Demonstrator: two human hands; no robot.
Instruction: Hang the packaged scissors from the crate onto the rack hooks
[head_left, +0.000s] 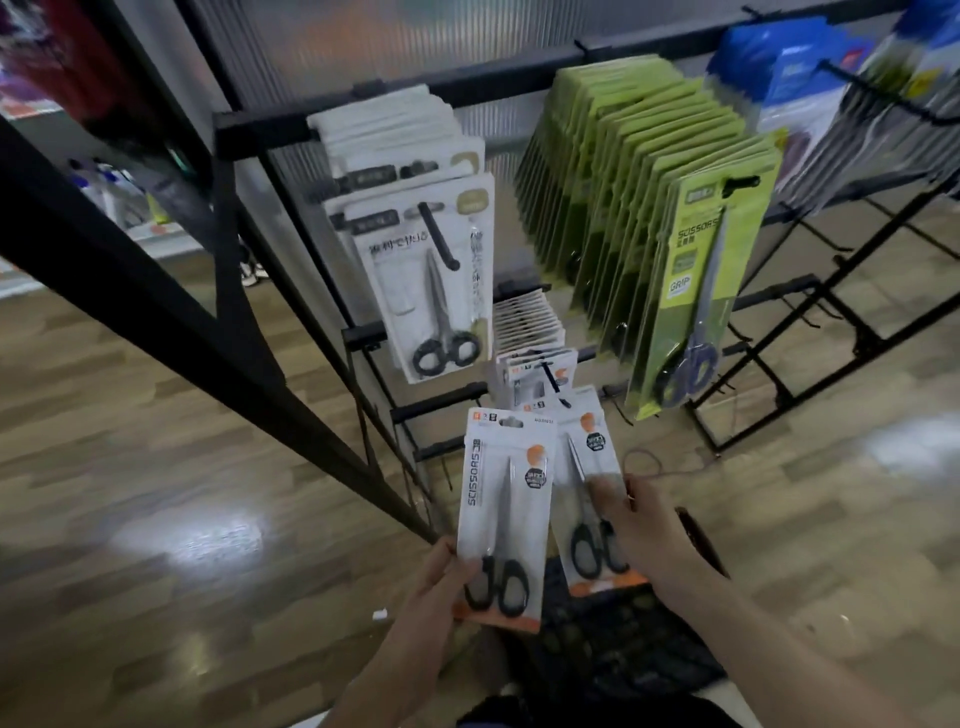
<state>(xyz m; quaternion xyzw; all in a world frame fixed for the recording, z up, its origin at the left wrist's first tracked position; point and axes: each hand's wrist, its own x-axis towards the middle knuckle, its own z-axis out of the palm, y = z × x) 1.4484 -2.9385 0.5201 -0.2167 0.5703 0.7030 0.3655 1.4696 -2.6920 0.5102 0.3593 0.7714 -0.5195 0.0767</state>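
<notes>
Nearest: left hand (441, 577), fingers clamping the bottom corner of one scissors pack (501, 514) and holding it upright over the black crate (613, 660) on the floor. The right hand (641, 525) is pinching a second pack (582, 457), whose top is sitting just beside the tip of the low hook (551, 378). That hook is already carrying matching packs (524, 370); higher hooks are holding white packs (415, 270) and green packs (691, 291). Judgement: hanging partly done, two packs in hand still waiting. Crate contents unreadable.
</notes>
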